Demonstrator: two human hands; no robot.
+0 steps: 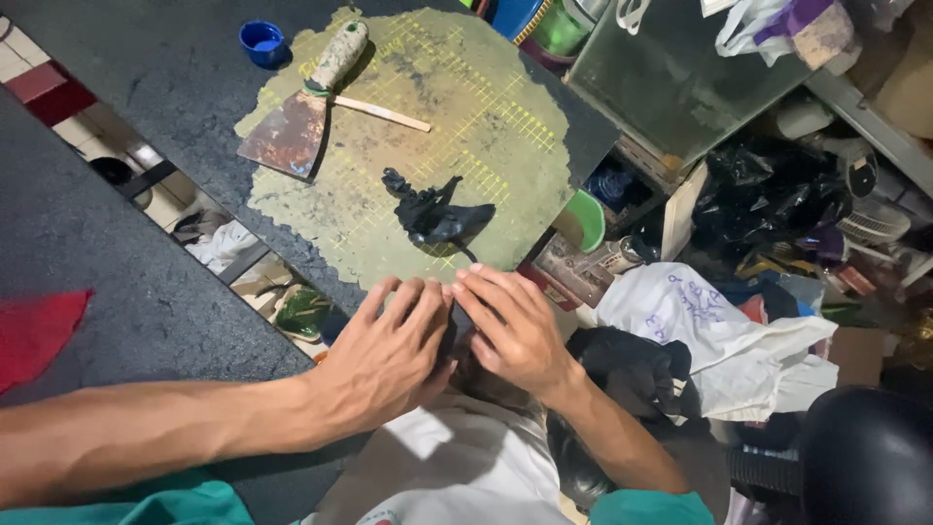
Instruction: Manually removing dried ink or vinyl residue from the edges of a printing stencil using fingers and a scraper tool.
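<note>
Pressing together, your left hand (384,355) and right hand (515,331) cover a dark piece, grip unclear; the black scrap (432,214) just beyond your fingertips lies untouched, scraper (301,117) farther off.

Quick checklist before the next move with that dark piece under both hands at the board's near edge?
1. Left hand on the dark piece: ok.
2. Right hand on it as well: ok.
3. Grip firm: cannot tell, fingers cover it.
4. Black lump apart from the hands: ok.
5. Scraper lying out of the way on the green mat: ok.
6. Blue cup upright, away from the work: ok.
</note>
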